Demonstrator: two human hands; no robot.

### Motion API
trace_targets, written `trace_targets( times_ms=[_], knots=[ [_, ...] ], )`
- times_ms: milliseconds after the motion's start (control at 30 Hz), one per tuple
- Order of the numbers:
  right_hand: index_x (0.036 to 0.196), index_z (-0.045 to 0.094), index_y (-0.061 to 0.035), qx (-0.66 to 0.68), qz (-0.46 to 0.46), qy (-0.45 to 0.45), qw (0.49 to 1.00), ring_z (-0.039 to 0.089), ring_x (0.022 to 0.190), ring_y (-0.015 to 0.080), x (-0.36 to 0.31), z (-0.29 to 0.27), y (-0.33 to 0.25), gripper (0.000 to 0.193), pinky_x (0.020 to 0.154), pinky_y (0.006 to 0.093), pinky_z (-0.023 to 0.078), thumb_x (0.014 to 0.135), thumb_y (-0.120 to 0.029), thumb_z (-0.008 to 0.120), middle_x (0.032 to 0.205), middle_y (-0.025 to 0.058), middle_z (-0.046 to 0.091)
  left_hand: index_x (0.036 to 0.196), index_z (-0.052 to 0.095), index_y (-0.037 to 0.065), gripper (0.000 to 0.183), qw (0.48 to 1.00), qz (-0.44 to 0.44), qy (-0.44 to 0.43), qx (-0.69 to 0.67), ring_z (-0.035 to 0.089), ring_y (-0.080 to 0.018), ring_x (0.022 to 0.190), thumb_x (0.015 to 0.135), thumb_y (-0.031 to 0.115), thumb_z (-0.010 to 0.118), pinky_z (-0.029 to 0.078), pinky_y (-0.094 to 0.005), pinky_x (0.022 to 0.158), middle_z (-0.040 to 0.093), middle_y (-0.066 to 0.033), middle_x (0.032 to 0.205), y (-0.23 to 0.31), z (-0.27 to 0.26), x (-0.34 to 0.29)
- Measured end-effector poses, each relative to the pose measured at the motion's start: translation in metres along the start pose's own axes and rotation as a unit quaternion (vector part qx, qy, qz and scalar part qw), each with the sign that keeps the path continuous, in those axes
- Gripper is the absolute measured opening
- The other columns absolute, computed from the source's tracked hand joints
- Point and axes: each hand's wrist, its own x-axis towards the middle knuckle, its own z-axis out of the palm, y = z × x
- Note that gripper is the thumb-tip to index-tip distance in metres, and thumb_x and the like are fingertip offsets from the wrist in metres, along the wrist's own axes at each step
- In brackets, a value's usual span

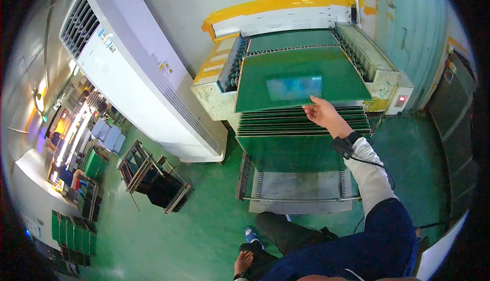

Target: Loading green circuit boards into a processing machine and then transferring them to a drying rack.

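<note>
A large flat green panel (301, 74) slopes down toward me from the roller conveyor of a pale machine. My right hand (319, 111) is closed on its near edge, thumb and fingers pinching it a little right of the middle. Under that edge, several more green panels (303, 150) stand in a row in a slotted metal rack (296, 198). Another green panel (291, 38) lies farther back on the rollers. Low in the view, my left hand (244, 261) hangs beside my leg with loosely curled fingers and nothing in it.
Roller rails (352, 53) flank the panel. A tall white air conditioner (148, 71) stands left of the machine, with a small rack of dark panels (155, 176) on the floor beyond it. At right are a control box with a red display (401, 99) and a dark grey panel (451, 112).
</note>
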Motion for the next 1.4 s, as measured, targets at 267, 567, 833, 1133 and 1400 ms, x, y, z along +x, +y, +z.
trace_targets(
  times_ms=[267, 567, 833, 1133, 1400],
  knots=[
    [0.09, 0.047, -0.0026, 0.028, -0.05, 0.0, 0.998, 0.055, 0.067, 0.0182, 0.018, 0.005, 0.003, 0.028, 0.056, 0.0272, 0.047, 0.083, -0.029, 0.057, 0.083, 0.0152, 0.058, 0.116, 0.04, 0.0, 0.041, 1.0, -0.002, -0.019, 0.003, 0.051, -0.0322, 0.1, 0.089, 0.03, 0.047, 0.045, -0.0381, 0.081, 0.049, -0.0189, 0.114, 0.003, 0.004, -0.009],
    [0.09, 0.045, -0.0047, 0.035, -0.047, 0.021, 0.998, 0.053, 0.066, 0.0176, 0.022, 0.008, 0.003, 0.028, 0.053, 0.0245, 0.047, 0.083, -0.03, 0.057, 0.082, 0.0157, 0.057, 0.116, 0.04, 0.0, 0.043, 1.0, 0.018, 0.007, 0.015, 0.05, -0.0295, 0.102, 0.087, 0.03, 0.05, 0.046, -0.0365, 0.083, 0.048, -0.0182, 0.115, -0.002, 0.01, -0.013],
    [0.094, 0.045, -0.0055, 0.033, -0.041, 0.02, 0.998, 0.054, 0.066, 0.0179, 0.034, 0.005, 0.002, 0.032, 0.055, 0.0265, 0.047, 0.081, -0.031, 0.059, 0.084, 0.0149, 0.058, 0.116, 0.039, -0.001, 0.043, 1.0, 0.015, 0.002, 0.017, 0.051, -0.0302, 0.101, 0.088, 0.031, 0.047, 0.045, -0.0354, 0.082, 0.049, -0.0179, 0.115, -0.001, 0.014, -0.015],
    [0.092, 0.047, -0.0051, 0.019, -0.02, 0.021, 0.999, 0.055, 0.071, 0.0188, 0.048, -0.002, -0.002, 0.032, 0.06, 0.0283, 0.045, 0.079, -0.031, 0.06, 0.087, 0.0137, 0.059, 0.12, 0.037, -0.001, 0.047, 0.999, 0.015, 0.019, 0.022, 0.051, -0.0306, 0.103, 0.088, 0.032, 0.047, 0.045, -0.0355, 0.084, 0.048, -0.0182, 0.116, -0.003, 0.009, -0.008],
    [0.092, 0.053, -0.004, -0.026, 0.006, -0.009, 1.0, 0.056, 0.068, 0.0165, 0.036, 0.003, -0.008, 0.029, 0.058, 0.028, 0.047, 0.083, -0.031, 0.054, 0.086, 0.01, 0.062, 0.116, 0.039, -0.001, 0.041, 1.0, 0.03, -0.004, 0.009, 0.052, -0.0291, 0.102, 0.09, 0.03, 0.044, 0.044, -0.0356, 0.086, 0.049, -0.0186, 0.114, -0.005, 0.006, -0.009]
  ],
)
